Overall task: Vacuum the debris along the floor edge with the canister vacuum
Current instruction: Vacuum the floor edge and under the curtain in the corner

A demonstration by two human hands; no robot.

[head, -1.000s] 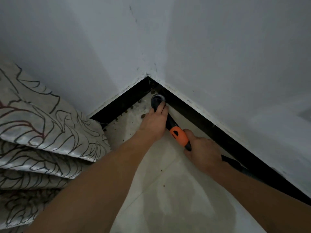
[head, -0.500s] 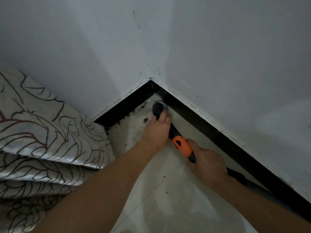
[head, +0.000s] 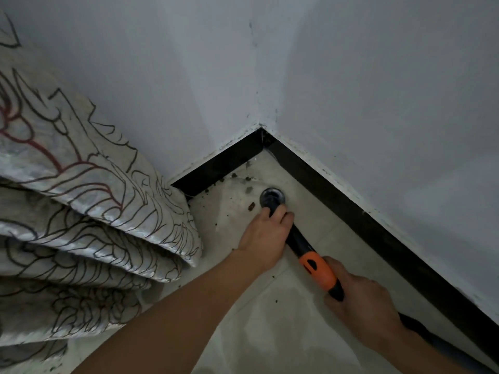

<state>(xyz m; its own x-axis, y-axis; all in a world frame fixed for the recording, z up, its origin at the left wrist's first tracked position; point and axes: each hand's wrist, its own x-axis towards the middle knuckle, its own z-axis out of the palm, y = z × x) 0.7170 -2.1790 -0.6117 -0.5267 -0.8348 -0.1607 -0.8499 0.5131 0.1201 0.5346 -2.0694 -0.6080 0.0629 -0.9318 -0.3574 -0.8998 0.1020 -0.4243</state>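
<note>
The vacuum wand [head: 300, 240] is black with an orange collar [head: 318, 269] and lies low over the pale floor tiles, pointing into the room corner. Its round nozzle mouth [head: 272, 197] sits a short way out from the corner. My left hand [head: 266, 234] grips the wand just behind the nozzle. My right hand [head: 361, 311] holds it behind the orange collar, and the black hose [head: 421, 329] runs back past my wrist. Small brown debris crumbs [head: 251, 205] lie left of the nozzle and along the black skirting [head: 216, 168].
Two white walls meet at the corner [head: 260, 128], edged by black skirting board [head: 378, 233]. Folded patterned fabric [head: 81, 201], curtain or bedding, bulges in from the left and overhangs the floor near the skirting.
The nozzle has drawn back from the corner along the floor, both hands moving with it. More debris by the left skirting now shows ahead of the nozzle.
</note>
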